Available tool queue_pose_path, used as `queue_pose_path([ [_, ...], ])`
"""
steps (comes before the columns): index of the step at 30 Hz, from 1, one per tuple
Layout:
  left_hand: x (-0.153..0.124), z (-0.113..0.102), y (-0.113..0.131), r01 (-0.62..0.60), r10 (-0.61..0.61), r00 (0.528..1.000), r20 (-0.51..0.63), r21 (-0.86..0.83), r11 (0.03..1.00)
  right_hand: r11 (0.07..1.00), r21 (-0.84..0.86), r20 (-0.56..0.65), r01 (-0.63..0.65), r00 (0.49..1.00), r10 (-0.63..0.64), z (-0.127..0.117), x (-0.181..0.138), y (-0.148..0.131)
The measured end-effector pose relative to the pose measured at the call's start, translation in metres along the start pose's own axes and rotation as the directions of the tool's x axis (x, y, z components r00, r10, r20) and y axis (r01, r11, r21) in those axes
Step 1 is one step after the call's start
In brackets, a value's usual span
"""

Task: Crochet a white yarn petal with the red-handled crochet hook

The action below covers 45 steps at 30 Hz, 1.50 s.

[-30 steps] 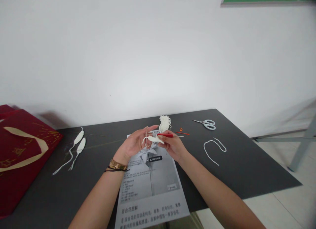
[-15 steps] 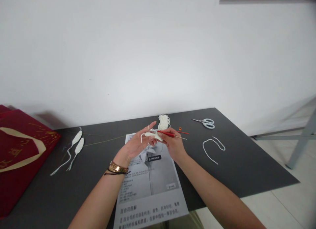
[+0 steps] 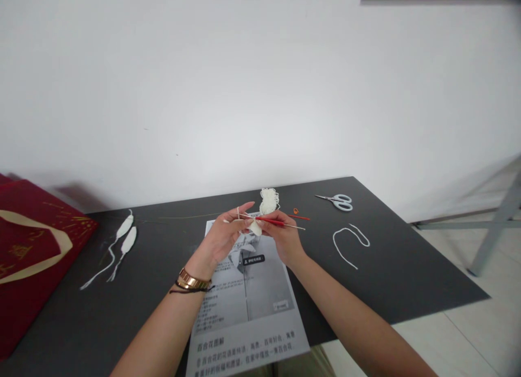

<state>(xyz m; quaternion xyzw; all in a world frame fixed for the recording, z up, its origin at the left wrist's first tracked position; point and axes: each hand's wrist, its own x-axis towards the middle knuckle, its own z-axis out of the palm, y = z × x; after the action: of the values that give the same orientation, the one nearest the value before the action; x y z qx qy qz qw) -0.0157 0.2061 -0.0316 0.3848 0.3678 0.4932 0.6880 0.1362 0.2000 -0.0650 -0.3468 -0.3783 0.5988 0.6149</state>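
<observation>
My right hand (image 3: 285,235) is closed around the red handle of a crochet hook (image 3: 273,222), whose metal tip points left. A small white crochet piece (image 3: 255,228) is pinched in my left hand (image 3: 228,229), with white yarn looped over a finger. Both hands meet at the piece, and their fingers partly cover it. Beneath them lies a printed sheet (image 3: 252,333) with a grey flower picture and text. Just behind the hands sits a bundle of white yarn (image 3: 269,200).
At left, two white crocheted petals (image 3: 127,241) with yarn tails lie near a dark red bag (image 3: 32,257). Scissors (image 3: 340,202), a loose white yarn strand (image 3: 345,236) and an orange stitch marker (image 3: 296,210) rest on the right of the black table (image 3: 407,279).
My left fingers have closed in on the crochet piece, which is now more covered and turned downward. The thin wire-like strand at left lies higher than before.
</observation>
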Motion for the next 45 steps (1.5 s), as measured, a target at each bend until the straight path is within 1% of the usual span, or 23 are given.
queue_pose_path([
  [8, 0.001, -0.001, -0.003, -0.005, 0.006, 1.0, -0.027, 0.012, 1.0, 1.0, 0.016, -0.004, -0.027, 1.0, 0.027, 0.0, 0.001, 0.001],
  [14, -0.004, 0.003, 0.001, 0.038, -0.039, 0.999, 0.016, 0.051, 0.998, 0.998, 0.055, 0.017, -0.027, 1.0, 0.026, -0.005, 0.003, 0.001],
  [19, -0.006, 0.008, 0.0, 0.002, -0.002, 1.0, -0.002, 0.062, 0.998, 0.996, 0.074, 0.039, -0.04, 0.999, 0.037, -0.005, 0.003, -0.004],
  [25, -0.008, 0.008, -0.001, -0.021, 0.022, 1.0, -0.008, 0.072, 0.997, 0.977, 0.168, 0.099, -0.134, 0.988, 0.119, -0.008, 0.003, -0.009],
  [29, -0.008, 0.005, -0.001, -0.016, 0.015, 1.0, 0.005, 0.068, 0.998, 0.959, 0.226, 0.106, -0.172, 0.983, 0.151, -0.01, 0.004, -0.013],
  [36, -0.009, 0.01, -0.004, -0.054, 0.054, 0.999, 0.009, 0.026, 0.998, 0.945, 0.272, 0.125, -0.184, 0.98, 0.155, -0.011, 0.002, -0.016],
  [45, -0.014, 0.024, -0.013, -0.138, 0.139, 0.987, -0.081, 0.018, 0.99, 0.955, 0.247, 0.149, -0.164, 0.98, 0.13, -0.009, -0.001, -0.016],
])
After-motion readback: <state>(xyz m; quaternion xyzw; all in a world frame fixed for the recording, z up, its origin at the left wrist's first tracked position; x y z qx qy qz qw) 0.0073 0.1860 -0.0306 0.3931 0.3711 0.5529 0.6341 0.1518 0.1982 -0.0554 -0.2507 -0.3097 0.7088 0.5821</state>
